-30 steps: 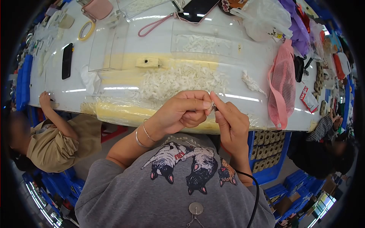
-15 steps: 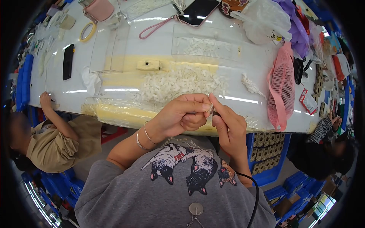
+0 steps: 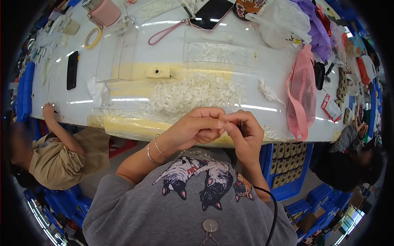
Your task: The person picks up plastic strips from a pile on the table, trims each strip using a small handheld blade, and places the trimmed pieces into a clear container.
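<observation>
White strips (image 3: pixel 191 95) | some in clear tray (image 3: pixel 205 37) | left hand (image 3: pixel 199 128), right hand (image 3: pixel 248 133): grip pressed together, object unclear

One wide head-worn view, forward and down over nearby hands (image 3: pixel 196 129) and table (image 3: pixel 164 51)

Grey short-sleeved T-shirt (image 3: pixel 135 205), with printed dogs (image 3: pixel 213 192) in white, black and tan across its front, inverted in this view; red marking (image 3: pixel 191 170) on the leftmost dog; pale lettering (image 3: pixel 201 154) at the far side, partly legible. Near centre: round metallic disc (image 3: pixel 210 225) with a thin chain (image 3: pixel 210 238). Left wrist (image 3: pixel 166 144): two slender silver-coloured bangles (image 3: pixel 149 152). Right: black cable (image 3: pixel 274 213) curving nearward over the shirt. Both hands (image 3: pixel 201 127) bare.
</observation>
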Demonstrator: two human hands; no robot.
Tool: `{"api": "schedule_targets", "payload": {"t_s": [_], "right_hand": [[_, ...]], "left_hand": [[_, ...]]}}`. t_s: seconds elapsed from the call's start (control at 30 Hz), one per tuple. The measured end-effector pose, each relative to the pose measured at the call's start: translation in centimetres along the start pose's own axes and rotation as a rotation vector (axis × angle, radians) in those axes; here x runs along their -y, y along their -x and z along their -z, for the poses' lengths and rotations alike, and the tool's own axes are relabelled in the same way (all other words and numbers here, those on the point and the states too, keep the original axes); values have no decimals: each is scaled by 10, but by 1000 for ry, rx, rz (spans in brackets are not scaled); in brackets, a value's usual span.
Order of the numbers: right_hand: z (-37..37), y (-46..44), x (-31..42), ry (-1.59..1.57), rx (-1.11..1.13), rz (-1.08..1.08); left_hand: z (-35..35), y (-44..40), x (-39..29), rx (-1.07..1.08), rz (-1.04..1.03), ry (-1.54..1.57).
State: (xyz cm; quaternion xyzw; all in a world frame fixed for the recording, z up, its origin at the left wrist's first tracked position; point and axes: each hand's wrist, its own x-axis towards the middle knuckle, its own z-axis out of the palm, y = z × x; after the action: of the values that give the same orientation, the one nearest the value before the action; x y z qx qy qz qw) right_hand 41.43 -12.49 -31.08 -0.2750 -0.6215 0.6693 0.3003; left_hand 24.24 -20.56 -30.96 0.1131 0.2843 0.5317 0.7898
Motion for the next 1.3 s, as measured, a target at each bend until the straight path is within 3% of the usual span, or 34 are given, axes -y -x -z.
{"api": "schedule_targets", "payload": {"t_s": [0.03, 0.17, 0.27, 0.47, 0.73, 1.17, 1.3], "right_hand": [[0, -1, 0, -41, -17, -19], [25, -12, -11, 299, -288, -7], [48, -21, -10, 645, -309, -18], [51, -29, -27, 804, -289, 40], [48, -33, -31, 1053, -240, 19], [42, -34, -19, 916, -191, -81], [36, -34, -5, 809, -146, -33]], "left_hand": [[1, 0, 3, 17, 8, 28], [10, -3, 17, 183, 6, 167], [17, -8, 23, 230, 37, 311], [18, -13, 29, 168, -14, 306], [9, -15, 11, -52, 23, 40], [11, -20, 10, -118, 21, -38], [5, -23, 9, -214, -22, -229]]}}
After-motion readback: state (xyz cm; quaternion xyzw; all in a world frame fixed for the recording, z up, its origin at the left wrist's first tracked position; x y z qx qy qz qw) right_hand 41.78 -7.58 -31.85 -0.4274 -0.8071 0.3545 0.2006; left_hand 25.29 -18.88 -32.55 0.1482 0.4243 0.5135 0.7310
